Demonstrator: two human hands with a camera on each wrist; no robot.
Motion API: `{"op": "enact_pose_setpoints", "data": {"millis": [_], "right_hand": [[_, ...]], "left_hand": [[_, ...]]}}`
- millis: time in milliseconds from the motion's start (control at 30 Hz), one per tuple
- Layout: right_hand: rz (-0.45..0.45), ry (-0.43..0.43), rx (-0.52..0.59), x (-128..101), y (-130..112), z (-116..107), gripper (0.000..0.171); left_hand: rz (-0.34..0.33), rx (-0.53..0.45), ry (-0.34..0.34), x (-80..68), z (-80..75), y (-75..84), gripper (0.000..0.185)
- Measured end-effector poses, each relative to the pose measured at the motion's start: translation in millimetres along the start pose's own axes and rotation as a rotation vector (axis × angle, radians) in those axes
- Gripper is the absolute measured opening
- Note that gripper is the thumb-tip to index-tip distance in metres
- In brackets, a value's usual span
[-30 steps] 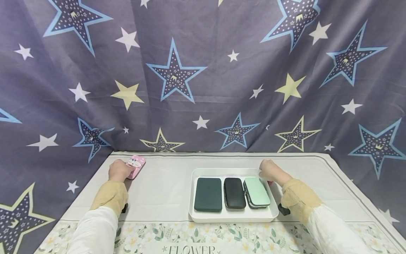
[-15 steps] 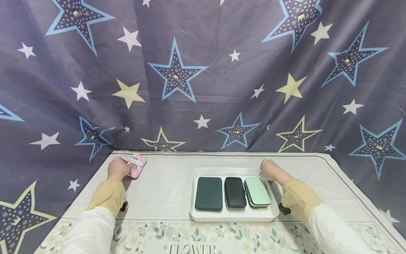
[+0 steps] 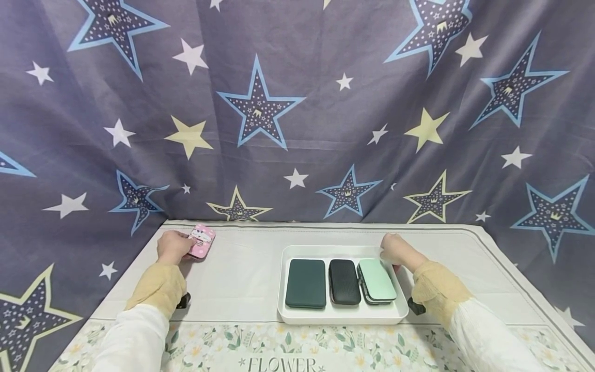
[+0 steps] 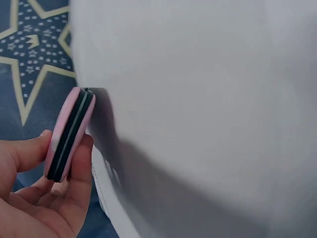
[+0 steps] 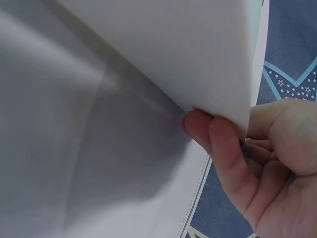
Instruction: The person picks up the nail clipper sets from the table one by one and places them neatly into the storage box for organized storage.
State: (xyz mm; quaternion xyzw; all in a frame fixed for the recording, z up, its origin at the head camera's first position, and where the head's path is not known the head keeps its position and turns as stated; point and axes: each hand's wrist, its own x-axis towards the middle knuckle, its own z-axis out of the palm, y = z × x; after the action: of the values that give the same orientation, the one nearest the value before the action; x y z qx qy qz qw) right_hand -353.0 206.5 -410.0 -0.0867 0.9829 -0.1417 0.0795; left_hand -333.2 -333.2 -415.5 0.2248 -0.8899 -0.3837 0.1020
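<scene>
Case (image 4: 69, 134) seemingly within left grip (image 4: 42, 188)

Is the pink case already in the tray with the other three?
No, the pink case is outside the white tray, gripped by the left hand at the table's far left corner.

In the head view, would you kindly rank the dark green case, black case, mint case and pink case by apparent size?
Largest to smallest:
1. dark green case
2. mint case and black case, too alike to rank
3. pink case, though it sits farther away and is partly hidden

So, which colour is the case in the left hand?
Pink case with a dark seam, clearest in the left wrist view.
</scene>
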Motion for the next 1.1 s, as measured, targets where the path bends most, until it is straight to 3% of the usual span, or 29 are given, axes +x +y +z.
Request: {"op": "enact_pose_setpoints", "data": {"millis": [167,333,567,800,1100], "right_hand": [[0.001,-0.001,-0.007,-0.4,-0.7,-0.1,0.025],[-0.001,0.003,-0.015,-2.1,-1.3,-0.2,0.025],[-0.015,0.002,-0.013,-1.8,0.0,0.3,0.023],[-0.026,0.005,-0.006,-0.8,1.4,1.8,0.023],[-0.021,0.016,-0.007,-4.7,-1.2,0.7,0.018]], "left_hand": [[-0.081,-0.276,-0.088,4.5,2.9,0.8,0.039],[-0.085,-0.427,-0.157,6.3,4.2,6.0,0.035],[-0.151,-0.653,-0.211,-0.1,3.6,20.8,0.020],[-0.141,-0.768,-0.247,-11.8,5.0,40.6,0.007],[-0.104,-0.802,-0.246,-34.4,14.1,66.5,0.013]]}}
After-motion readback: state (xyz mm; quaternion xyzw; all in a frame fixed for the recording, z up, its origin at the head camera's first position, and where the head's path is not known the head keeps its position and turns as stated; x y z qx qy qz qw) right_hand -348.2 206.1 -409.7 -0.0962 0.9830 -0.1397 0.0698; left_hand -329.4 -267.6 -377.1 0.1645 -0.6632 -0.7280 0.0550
